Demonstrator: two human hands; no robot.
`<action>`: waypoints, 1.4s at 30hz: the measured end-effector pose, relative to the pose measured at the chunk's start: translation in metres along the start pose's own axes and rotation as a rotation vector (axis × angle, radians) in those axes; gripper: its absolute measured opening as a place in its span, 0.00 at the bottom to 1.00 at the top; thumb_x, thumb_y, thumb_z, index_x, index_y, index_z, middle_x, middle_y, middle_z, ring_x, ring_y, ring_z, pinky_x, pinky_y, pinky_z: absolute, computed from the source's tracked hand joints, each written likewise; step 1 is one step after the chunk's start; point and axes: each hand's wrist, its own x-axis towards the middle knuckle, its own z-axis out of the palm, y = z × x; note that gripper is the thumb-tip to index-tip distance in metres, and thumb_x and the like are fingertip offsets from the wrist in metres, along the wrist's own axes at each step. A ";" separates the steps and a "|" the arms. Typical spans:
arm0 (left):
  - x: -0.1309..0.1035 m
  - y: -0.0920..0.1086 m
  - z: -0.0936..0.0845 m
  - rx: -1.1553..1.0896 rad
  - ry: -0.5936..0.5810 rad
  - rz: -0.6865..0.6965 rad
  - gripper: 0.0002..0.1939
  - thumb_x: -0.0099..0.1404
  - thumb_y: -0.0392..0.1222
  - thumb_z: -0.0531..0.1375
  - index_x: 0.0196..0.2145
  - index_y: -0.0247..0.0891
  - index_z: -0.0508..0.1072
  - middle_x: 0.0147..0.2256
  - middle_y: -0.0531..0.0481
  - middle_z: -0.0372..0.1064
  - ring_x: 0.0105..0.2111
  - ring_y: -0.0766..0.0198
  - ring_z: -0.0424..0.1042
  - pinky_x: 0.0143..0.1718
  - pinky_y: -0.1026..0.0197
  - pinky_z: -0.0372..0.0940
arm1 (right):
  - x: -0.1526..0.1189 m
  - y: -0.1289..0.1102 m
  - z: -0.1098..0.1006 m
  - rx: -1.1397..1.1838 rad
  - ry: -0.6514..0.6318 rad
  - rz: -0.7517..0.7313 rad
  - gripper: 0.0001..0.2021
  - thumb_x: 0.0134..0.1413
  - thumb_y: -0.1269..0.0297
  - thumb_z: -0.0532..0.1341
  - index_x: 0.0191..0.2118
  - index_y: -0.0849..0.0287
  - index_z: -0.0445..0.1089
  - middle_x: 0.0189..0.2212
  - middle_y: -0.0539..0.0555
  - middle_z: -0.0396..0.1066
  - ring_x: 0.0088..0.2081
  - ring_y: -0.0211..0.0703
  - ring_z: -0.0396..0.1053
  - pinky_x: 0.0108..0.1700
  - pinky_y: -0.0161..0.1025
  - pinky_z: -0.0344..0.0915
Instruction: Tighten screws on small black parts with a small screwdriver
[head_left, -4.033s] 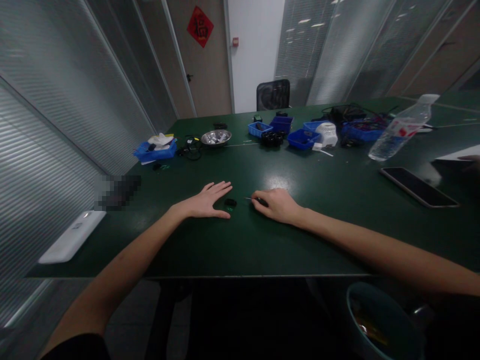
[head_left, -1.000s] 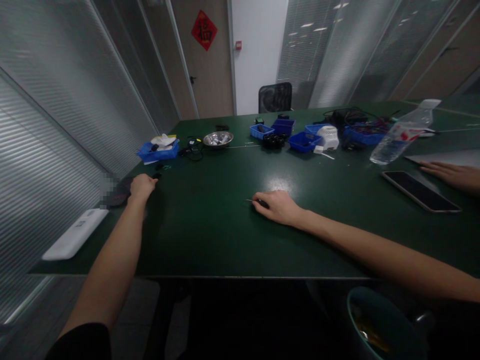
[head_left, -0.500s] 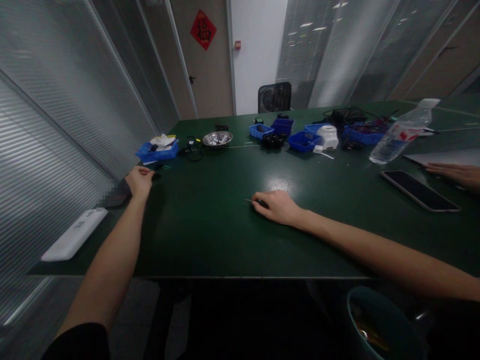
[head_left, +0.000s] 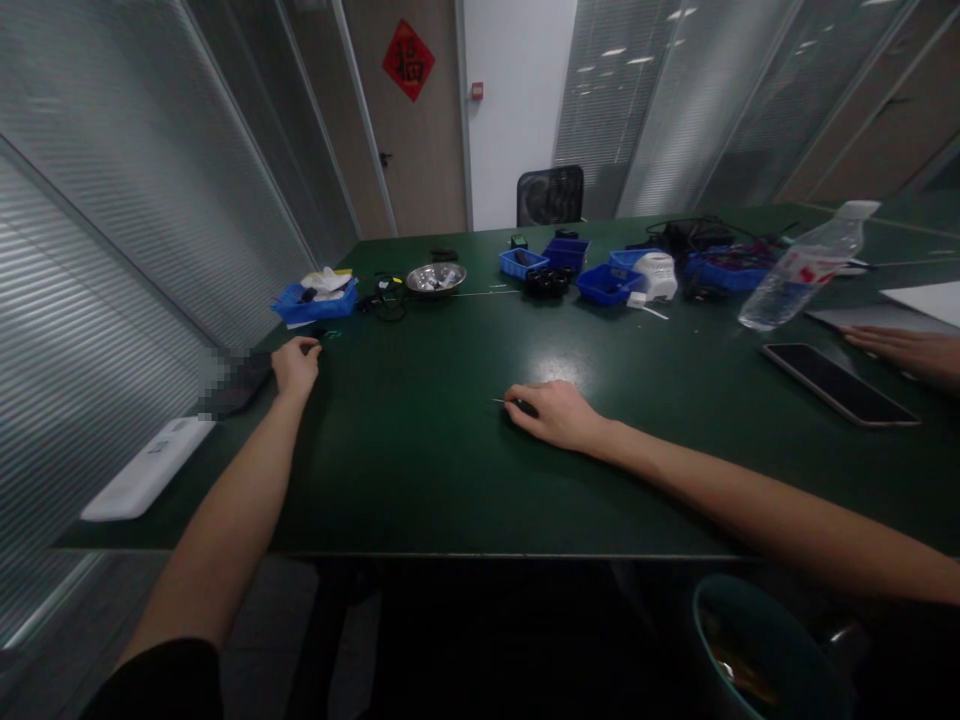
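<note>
My left hand [head_left: 295,368] is over the far left of the table, fingers pinched together. Something dark shows at the fingertips, too small to make out. Just beyond them lie small dark and green bits [head_left: 328,334], in front of a blue tray [head_left: 316,307] heaped with white and yellow wrapping. Resting on the table at the middle, my right hand [head_left: 556,413] is closed round a small black-handled screwdriver [head_left: 526,408]. Its thin metal shaft points left.
A white box [head_left: 150,470] lies at the left edge. A metal bowl [head_left: 436,281], blue trays [head_left: 609,285] and cables stand farther back. To the right are a bottle [head_left: 806,268], a phone [head_left: 840,383] and another person's hand [head_left: 907,350]. A bin [head_left: 701,620] stands below the table edge.
My left hand has shifted a little right and turned slightly. My right hand has kept its place with the screwdriver. At the right edge, white paper has come into view near the other person's hand.
</note>
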 end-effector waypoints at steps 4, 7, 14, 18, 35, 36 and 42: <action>0.001 -0.001 0.002 -0.032 0.015 -0.002 0.12 0.68 0.39 0.64 0.48 0.36 0.82 0.43 0.41 0.79 0.46 0.50 0.77 0.56 0.53 0.67 | 0.000 0.001 0.000 0.022 -0.009 -0.004 0.14 0.73 0.56 0.55 0.51 0.55 0.76 0.36 0.54 0.80 0.32 0.42 0.72 0.36 0.38 0.57; 0.001 -0.002 0.002 -0.034 0.030 -0.007 0.12 0.68 0.40 0.64 0.48 0.36 0.82 0.43 0.40 0.80 0.46 0.50 0.77 0.55 0.54 0.67 | 0.000 0.001 0.000 0.031 -0.007 -0.006 0.15 0.73 0.56 0.55 0.51 0.56 0.76 0.36 0.54 0.80 0.32 0.42 0.72 0.36 0.38 0.57; 0.005 -0.001 -0.001 -0.063 0.005 -0.159 0.13 0.64 0.40 0.68 0.45 0.35 0.84 0.40 0.42 0.81 0.41 0.53 0.79 0.53 0.56 0.69 | 0.000 0.001 0.001 0.027 -0.006 -0.012 0.15 0.73 0.56 0.55 0.51 0.56 0.76 0.36 0.53 0.79 0.31 0.42 0.72 0.36 0.38 0.57; 0.007 0.000 -0.002 -0.063 0.028 -0.195 0.13 0.62 0.41 0.70 0.44 0.34 0.85 0.39 0.42 0.81 0.40 0.53 0.79 0.53 0.56 0.69 | 0.000 0.002 0.002 0.010 -0.001 -0.007 0.14 0.72 0.56 0.55 0.50 0.55 0.76 0.35 0.53 0.79 0.31 0.42 0.72 0.35 0.38 0.56; 0.008 -0.001 -0.010 -0.169 0.031 -0.360 0.14 0.56 0.43 0.73 0.40 0.36 0.85 0.33 0.44 0.80 0.38 0.52 0.79 0.56 0.53 0.69 | -0.001 0.001 -0.001 0.031 -0.007 -0.014 0.15 0.73 0.56 0.55 0.50 0.56 0.76 0.35 0.54 0.79 0.31 0.42 0.71 0.36 0.39 0.57; 0.008 -0.002 -0.009 -0.180 0.032 -0.365 0.14 0.56 0.44 0.73 0.40 0.36 0.85 0.33 0.44 0.80 0.38 0.52 0.79 0.56 0.53 0.70 | -0.001 0.001 -0.002 0.030 -0.008 -0.013 0.15 0.73 0.56 0.55 0.50 0.56 0.76 0.35 0.54 0.79 0.31 0.42 0.71 0.36 0.39 0.57; 0.008 -0.005 -0.006 -0.186 0.051 -0.341 0.14 0.55 0.45 0.73 0.38 0.36 0.85 0.33 0.42 0.80 0.39 0.51 0.80 0.57 0.53 0.69 | 0.000 0.000 -0.003 0.032 -0.018 -0.002 0.15 0.73 0.56 0.54 0.50 0.56 0.76 0.35 0.54 0.79 0.31 0.42 0.71 0.36 0.39 0.57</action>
